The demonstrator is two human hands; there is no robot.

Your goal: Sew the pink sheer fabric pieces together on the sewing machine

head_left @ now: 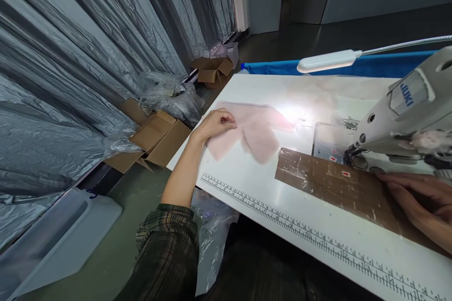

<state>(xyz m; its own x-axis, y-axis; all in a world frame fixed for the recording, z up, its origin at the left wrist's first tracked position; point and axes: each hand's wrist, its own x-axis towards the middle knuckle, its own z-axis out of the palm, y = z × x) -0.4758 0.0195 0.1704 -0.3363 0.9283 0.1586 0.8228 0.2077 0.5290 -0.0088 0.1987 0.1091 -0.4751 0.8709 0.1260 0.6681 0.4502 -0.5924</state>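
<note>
My left hand (pixel 216 123) rests with curled fingers on the left edge of a pale pink fabric piece (pixel 254 132) lying on the white sewing table (pixel 268 202). The fingers pinch the cloth's edge. My right hand (pixel 415 197) lies flat with fingers stretched out on a brown taped patch (pixel 328 181) of the table, just in front of the needle area of the white sewing machine (pixel 406 113). It holds nothing.
A white gooseneck lamp (pixel 326 61) shines on the table. A printed ruler strip (pixel 307 230) runs along the table's near edge. On the floor at left sit open cardboard boxes (pixel 158 138), plastic bags and plastic-covered racks (pixel 70 70). A clear bag (pixel 212 235) hangs below the table.
</note>
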